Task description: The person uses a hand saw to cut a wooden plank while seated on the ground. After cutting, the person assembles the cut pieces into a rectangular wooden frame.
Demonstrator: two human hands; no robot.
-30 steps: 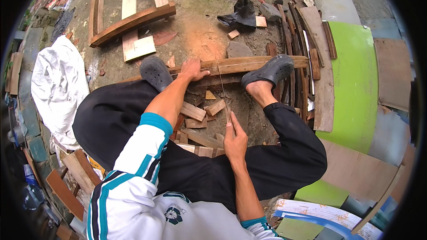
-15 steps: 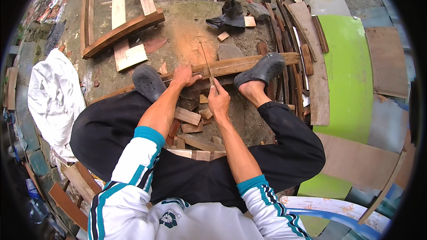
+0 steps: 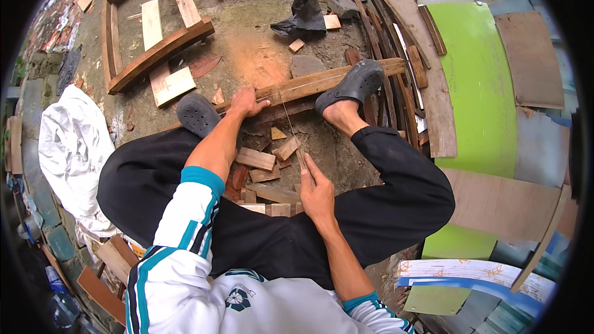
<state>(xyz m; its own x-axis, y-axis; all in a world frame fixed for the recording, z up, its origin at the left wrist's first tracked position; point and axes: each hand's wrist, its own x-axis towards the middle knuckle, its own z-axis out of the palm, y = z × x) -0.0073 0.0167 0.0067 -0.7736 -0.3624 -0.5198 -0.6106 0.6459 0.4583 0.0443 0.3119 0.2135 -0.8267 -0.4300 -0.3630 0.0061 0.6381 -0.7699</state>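
Note:
A long wooden beam (image 3: 309, 85) lies across the ground in front of me, and both dark clogs rest on it or against it. My left hand (image 3: 249, 101) grips the beam from above just right of the left clog (image 3: 199, 113), its thumb stretched along the wood. In my right hand (image 3: 317, 193) is the handle of a thin-bladed handsaw (image 3: 289, 120), held between my knees. The saw's blade points away from me, and its far end crosses the beam close to my left thumb.
Wood offcuts (image 3: 256, 159) lie between my legs. Orange-brown sawdust (image 3: 255, 62) covers the ground beyond the beam. A wooden frame (image 3: 162, 52) lies far left, a white sack (image 3: 74, 142) at left. Long strips (image 3: 387, 55) and a green panel (image 3: 479, 86) are on the right.
My right hand has drawn the saw back toward me, so less of its blade reaches past the beam. My left hand stays on the beam; the whole view has shifted slightly.

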